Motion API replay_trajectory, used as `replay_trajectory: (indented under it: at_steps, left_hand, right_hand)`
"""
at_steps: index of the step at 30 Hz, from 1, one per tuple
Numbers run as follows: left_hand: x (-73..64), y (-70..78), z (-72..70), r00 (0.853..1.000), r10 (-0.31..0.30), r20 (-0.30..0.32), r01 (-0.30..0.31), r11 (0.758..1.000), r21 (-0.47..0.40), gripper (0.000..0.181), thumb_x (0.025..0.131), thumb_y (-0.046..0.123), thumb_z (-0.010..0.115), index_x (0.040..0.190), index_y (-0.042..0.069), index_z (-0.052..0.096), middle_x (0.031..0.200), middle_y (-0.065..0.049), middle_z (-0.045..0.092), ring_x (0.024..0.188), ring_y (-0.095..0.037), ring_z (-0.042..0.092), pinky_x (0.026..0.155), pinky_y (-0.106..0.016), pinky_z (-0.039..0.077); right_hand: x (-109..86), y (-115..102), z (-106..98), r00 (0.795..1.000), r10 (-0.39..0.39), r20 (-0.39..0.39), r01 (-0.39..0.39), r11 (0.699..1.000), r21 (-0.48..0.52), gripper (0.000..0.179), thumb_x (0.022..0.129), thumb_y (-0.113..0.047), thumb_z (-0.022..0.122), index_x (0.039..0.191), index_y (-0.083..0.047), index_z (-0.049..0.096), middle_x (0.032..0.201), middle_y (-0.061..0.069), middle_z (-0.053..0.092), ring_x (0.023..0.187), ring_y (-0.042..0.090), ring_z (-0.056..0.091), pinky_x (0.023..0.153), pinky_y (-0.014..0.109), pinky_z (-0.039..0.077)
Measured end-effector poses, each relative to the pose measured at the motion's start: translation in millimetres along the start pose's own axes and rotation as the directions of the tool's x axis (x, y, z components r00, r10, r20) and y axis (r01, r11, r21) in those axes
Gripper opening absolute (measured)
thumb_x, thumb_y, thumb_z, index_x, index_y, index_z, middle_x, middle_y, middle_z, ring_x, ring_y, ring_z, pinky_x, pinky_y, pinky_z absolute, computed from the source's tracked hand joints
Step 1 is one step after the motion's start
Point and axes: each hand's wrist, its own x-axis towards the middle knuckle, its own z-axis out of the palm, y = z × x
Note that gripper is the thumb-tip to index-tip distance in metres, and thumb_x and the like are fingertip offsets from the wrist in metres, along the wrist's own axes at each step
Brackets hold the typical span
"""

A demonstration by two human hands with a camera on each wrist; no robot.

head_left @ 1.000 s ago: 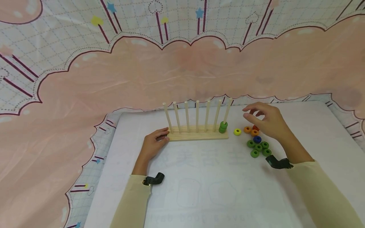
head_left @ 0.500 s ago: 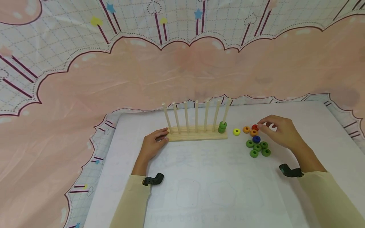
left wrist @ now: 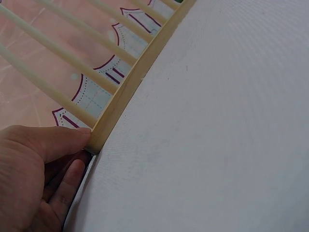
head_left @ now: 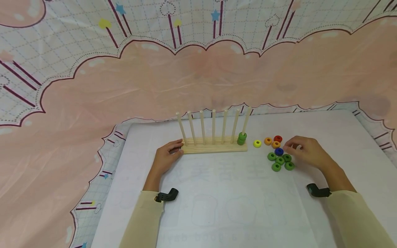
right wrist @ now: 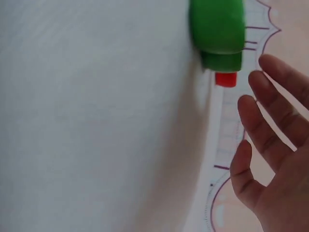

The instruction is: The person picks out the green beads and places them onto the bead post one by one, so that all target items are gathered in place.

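A wooden peg rack (head_left: 214, 148) with several upright pegs stands on the white tabletop. Green beads (head_left: 242, 138) are stacked low on its rightmost peg. My left hand (head_left: 165, 157) holds the rack's left end; in the left wrist view the thumb (left wrist: 72, 139) presses its corner. Right of the rack, my right hand (head_left: 305, 151) hovers beside the loose beads with nothing held, its fingertips close to a blue bead (head_left: 278, 151). Its fingers lie spread and loosely extended in the right wrist view, beside a green bead (right wrist: 217, 26) and a red one (right wrist: 226, 79).
Around the blue bead lie a red bead (head_left: 277, 138), two orange beads (head_left: 268, 141), and several green beads (head_left: 280, 161). A yellow bead (head_left: 257, 143) lies nearer the rack. Patterned pink cloth (head_left: 198, 75) hangs behind the table (head_left: 235, 199).
From above the beads, my right hand has come down and rightward to the red bead, then slightly toward me beside the blue one. My left hand keeps its place on the rack.
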Motion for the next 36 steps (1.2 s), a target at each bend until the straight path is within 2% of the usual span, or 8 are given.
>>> replay_trajectory:
  at_steps: [5, 10, 18, 23, 28, 32, 36]
  left_hand:
    - [-0.3, -0.4, 0.2, 1.0, 0.005, 0.001, -0.005, 1.0, -0.005, 0.031, 0.096, 0.009, 0.072, 0.126, 0.001, 0.071, 0.146, -0.005, 0.061, 0.132, -0.024, 0.061, 0.105, -0.023, 0.054]
    - [-0.2, -0.9, 0.1, 1.0, 0.007, -0.001, -0.007, 1.0, -0.009, 0.031, 0.096, 0.009, 0.072, 0.126, 0.001, 0.071, 0.145, -0.005, 0.062, 0.131, -0.024, 0.062, 0.105, -0.024, 0.055]
    - [-0.3, -0.3, -0.1, 1.0, 0.007, -0.001, -0.007, 1.0, -0.013, 0.03, 0.096, 0.009, 0.072, 0.125, 0.001, 0.071, 0.145, -0.005, 0.062, 0.131, -0.023, 0.061, 0.105, -0.024, 0.055]
    - [-0.4, -0.7, 0.5, 1.0, 0.007, -0.003, -0.007, 1.0, -0.012, 0.03, 0.095, 0.009, 0.072, 0.125, 0.001, 0.072, 0.145, -0.005, 0.062, 0.132, -0.023, 0.061, 0.105, -0.025, 0.055]
    - [-0.9, 0.6, 0.3, 1.0, 0.0, 0.0, 0.0, 1.0, -0.01, 0.031, 0.096, 0.009, 0.072, 0.126, 0.001, 0.071, 0.146, -0.005, 0.061, 0.131, -0.023, 0.061, 0.105, -0.025, 0.055]
    - [-0.8, 1.8, 0.1, 1.0, -0.008, 0.004, 0.008, 1.0, -0.01, 0.032, 0.096, 0.01, 0.072, 0.127, 0.001, 0.071, 0.146, -0.005, 0.061, 0.129, -0.024, 0.063, 0.105, -0.025, 0.055]
    - [-0.3, 2.6, -0.1, 1.0, -0.015, 0.005, 0.015, 1.0, -0.009, 0.033, 0.096, 0.01, 0.072, 0.127, 0.001, 0.07, 0.146, -0.005, 0.061, 0.127, -0.023, 0.065, 0.104, -0.024, 0.055]
  right_hand:
    - [1.2, 9, 5, 0.999, -0.023, 0.024, 0.023, 1.0, -0.002, 0.029, 0.097, -0.036, 0.069, 0.109, -0.01, 0.073, 0.101, 0.004, 0.069, 0.097, 0.024, 0.059, 0.085, 0.042, 0.056]
    - [0.3, 18, 8, 0.998, -0.051, 0.029, 0.051, 0.999, 0.009, 0.029, 0.094, -0.034, 0.073, 0.11, -0.009, 0.073, 0.102, 0.004, 0.07, 0.098, 0.024, 0.06, 0.089, 0.046, 0.056]
    - [-0.9, 28, 11, 0.998, -0.048, 0.027, 0.048, 0.999, -0.012, 0.03, 0.091, -0.034, 0.077, 0.109, -0.011, 0.074, 0.105, 0.005, 0.071, 0.101, 0.025, 0.061, 0.09, 0.044, 0.054]
    - [-0.7, 30, 11, 0.999, -0.032, 0.034, 0.033, 0.999, -0.021, 0.033, 0.09, -0.038, 0.077, 0.109, -0.01, 0.074, 0.107, 0.007, 0.071, 0.104, 0.029, 0.061, 0.092, 0.049, 0.054]
    - [-0.5, 31, 11, 0.999, -0.034, 0.004, 0.034, 0.999, -0.026, 0.031, 0.095, -0.032, 0.073, 0.112, -0.006, 0.073, 0.108, 0.011, 0.071, 0.105, 0.033, 0.064, 0.095, 0.058, 0.057]
    - [0.0, 31, 10, 0.999, -0.035, 0.004, 0.035, 0.999, -0.013, 0.032, 0.097, -0.03, 0.072, 0.116, -0.005, 0.073, 0.11, 0.012, 0.07, 0.105, 0.033, 0.064, 0.095, 0.059, 0.058]
    - [0.5, 31, 10, 0.999, -0.021, 0.032, 0.021, 1.0, 0.014, 0.038, 0.094, -0.034, 0.076, 0.119, -0.005, 0.072, 0.115, 0.012, 0.07, 0.109, 0.033, 0.062, 0.098, 0.06, 0.056]
